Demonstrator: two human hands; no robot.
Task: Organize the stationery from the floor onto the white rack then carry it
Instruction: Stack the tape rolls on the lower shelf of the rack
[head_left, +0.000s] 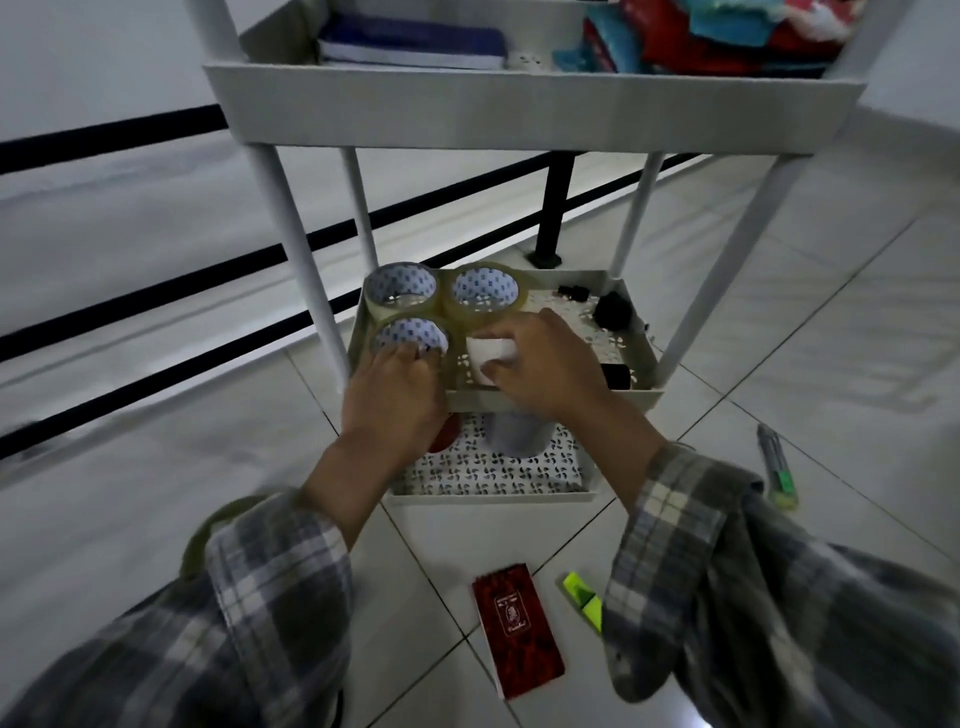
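The left hand curls its fingers over the near tape roll, probably nudging it tight against the two far rolls. The right hand grasps a white roll over the free patch of the white rack tray. The red notepad, highlighter and pens lie on the floor, near and right.

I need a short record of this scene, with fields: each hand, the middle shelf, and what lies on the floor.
Left hand: grips the near tape roll on the middle shelf.
Right hand: holds a white item at the same shelf.
Shelf also holds: two more tape rolls, black clips.
Floor: red notepad, green highlighter, pens.
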